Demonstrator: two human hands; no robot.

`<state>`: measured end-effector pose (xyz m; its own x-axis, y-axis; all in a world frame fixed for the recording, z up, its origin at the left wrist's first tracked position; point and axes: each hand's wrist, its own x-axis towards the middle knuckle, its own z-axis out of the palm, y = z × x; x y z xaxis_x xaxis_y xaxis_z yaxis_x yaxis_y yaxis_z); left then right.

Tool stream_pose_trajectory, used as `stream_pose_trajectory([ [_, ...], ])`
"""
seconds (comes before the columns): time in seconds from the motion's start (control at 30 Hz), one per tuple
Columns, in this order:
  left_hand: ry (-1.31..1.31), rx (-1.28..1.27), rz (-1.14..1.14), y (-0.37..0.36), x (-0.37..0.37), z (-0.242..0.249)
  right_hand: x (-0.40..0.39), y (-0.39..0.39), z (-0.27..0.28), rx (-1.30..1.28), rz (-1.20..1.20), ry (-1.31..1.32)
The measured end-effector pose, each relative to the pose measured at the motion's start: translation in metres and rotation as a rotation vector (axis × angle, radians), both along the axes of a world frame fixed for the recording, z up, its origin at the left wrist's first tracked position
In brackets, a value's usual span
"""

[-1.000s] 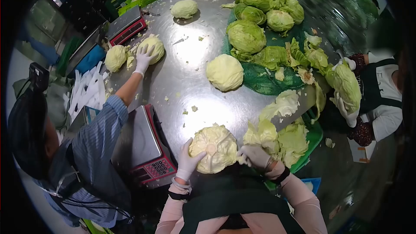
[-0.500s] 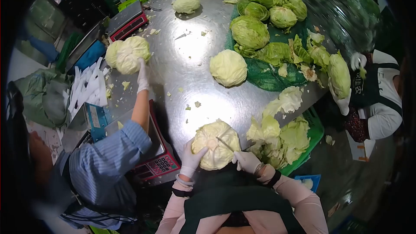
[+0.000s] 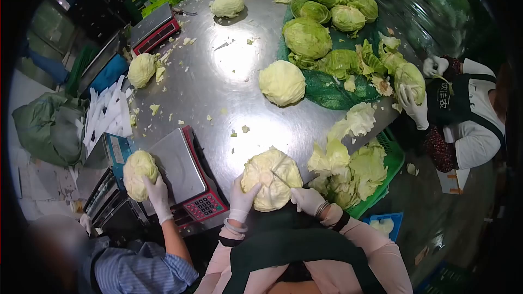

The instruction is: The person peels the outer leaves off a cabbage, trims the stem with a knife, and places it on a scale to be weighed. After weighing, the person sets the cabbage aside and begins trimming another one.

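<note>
A pale, trimmed cabbage (image 3: pixel 267 193) sits at the near edge of the metal table with its stem end up. My left hand (image 3: pixel 241 198), in a white glove, grips its left side with the thumb on top. On the right, my gloved right hand (image 3: pixel 309 201) is closed around a knife, whose handle is hidden in the fingers. The thin knife blade (image 3: pixel 282 178) reaches over the cabbage toward its stem. Loose outer leaves (image 3: pixel 354 169) are heaped just right of that hand. Another pale cabbage (image 3: pixel 282 83) rests farther up the table.
Several green cabbages (image 3: pixel 308 38) lie on green netting (image 3: pixel 335 90) at the back right. A scale (image 3: pixel 180 163) stands at left, near a co-worker's hand (image 3: pixel 158 193) on a cabbage. At right, another co-worker's hand (image 3: pixel 414 106) holds a cabbage. A green crate (image 3: pixel 389 166) sits beside the leaves.
The left co-worker has brought one cabbage from the table's far left down beside the scale. The right co-worker's hand has moved onto a cabbage. My hands have hardly moved.
</note>
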<state>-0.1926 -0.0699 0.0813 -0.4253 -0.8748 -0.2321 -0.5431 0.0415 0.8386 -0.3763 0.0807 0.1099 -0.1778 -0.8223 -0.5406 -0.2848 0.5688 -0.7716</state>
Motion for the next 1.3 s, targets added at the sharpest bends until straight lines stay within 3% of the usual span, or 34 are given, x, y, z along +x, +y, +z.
stream_pose_trajectory([
  [0.03,0.000,0.025,0.009,0.000,0.000,0.000,0.002,0.000,-0.003,-0.128,0.063,0.187],
  [0.07,0.001,0.023,0.011,-0.001,0.000,0.002,0.005,0.003,-0.002,-0.097,0.043,0.349],
  [0.1,-0.005,0.026,0.002,-0.002,-0.001,0.004,0.005,0.003,0.004,-0.098,0.046,0.350],
  [0.2,-0.022,0.012,-0.007,-0.001,-0.003,0.010,0.000,0.003,0.013,-0.224,0.087,0.758],
  [0.67,-0.049,-0.031,-0.031,-0.002,-0.020,0.009,-0.042,-0.015,-0.006,-0.368,-0.188,0.772],
  [0.77,-0.029,-0.033,-0.023,0.000,-0.017,0.006,-0.083,-0.019,-0.011,-0.316,-0.342,0.746],
  [0.83,0.008,-0.069,-0.053,0.000,-0.015,0.005,-0.108,-0.017,-0.016,-0.151,-0.393,0.560],
  [0.9,-0.001,-0.087,-0.071,-0.001,-0.018,0.009,-0.116,-0.016,-0.017,-0.079,-0.281,0.621],
  [0.97,-0.018,-0.099,-0.084,0.001,-0.022,0.016,-0.101,-0.021,0.009,-0.222,-0.426,0.394],
  [1.1,0.036,-0.258,-0.174,0.002,-0.030,0.026,-0.073,-0.018,-0.023,-0.429,-0.497,0.285],
  [1.17,0.039,-0.273,-0.191,0.000,-0.030,0.030,-0.072,-0.016,-0.032,-0.258,-0.816,-0.319],
  [1.3,0.073,-0.494,-0.392,0.000,-0.034,0.054,-0.094,-0.009,-0.054,-0.568,-0.872,-0.279],
])
